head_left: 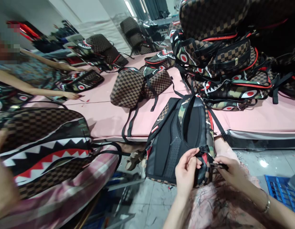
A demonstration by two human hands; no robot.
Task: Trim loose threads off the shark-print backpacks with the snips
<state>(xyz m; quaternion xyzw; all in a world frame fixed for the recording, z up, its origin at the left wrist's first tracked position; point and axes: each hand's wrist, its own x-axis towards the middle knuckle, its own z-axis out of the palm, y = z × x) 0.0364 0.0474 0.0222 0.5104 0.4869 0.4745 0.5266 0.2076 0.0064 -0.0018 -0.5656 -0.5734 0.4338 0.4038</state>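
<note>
A backpack (171, 149) with a black padded back and checkered, camouflage-patterned sides leans against the pink table's edge, its back panel facing up. My left hand (187, 167) pinches black strap material at the bag's lower right side, where a bit of red shows. Just right of it, my right hand (227, 168) has its fingers closed around a small dark tool, probably snips, whose tip points at the same edge of the bag. The shoulder straps (185, 122) lie over the back panel.
Stacked backpacks (233, 63) crowd the right of the pink table (102, 117); two more bags (127, 87) lie mid-table. At left, a person holds a shark-mouth bag (49, 149); another person's hand (72, 95) reaches over the table. A blue crate (279, 187) stands lower right.
</note>
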